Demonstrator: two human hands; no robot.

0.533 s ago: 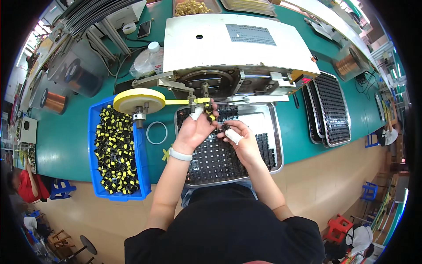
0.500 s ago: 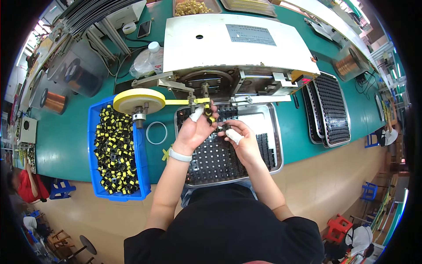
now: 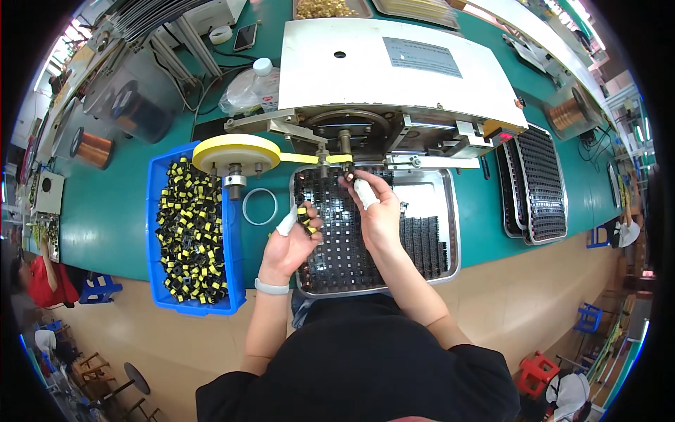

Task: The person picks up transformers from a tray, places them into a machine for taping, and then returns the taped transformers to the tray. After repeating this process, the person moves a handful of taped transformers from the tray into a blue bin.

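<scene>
My left hand, thumb wrapped in white, is closed around a few small black coil bobbins with yellow tape, left of the machine's spindle. My right hand, its thumb also wrapped in white, reaches up to the spindle end. Its fingertips pinch a small black bobbin there, partly hidden by the fingers. Yellow tape runs from a tape roll to the spindle. Beneath both hands lies a metal tray with rows of black bobbins.
A blue bin full of yellow-taped bobbins stands at the left. The white machine spans the back. Stacked trays of black parts lie at the right. A pale ring rests on the green table.
My left hand has drawn back from the spindle toward me, still holding taped bobbins. My right hand has moved up to the spindle with a black bobbin. The view has shifted slightly.
</scene>
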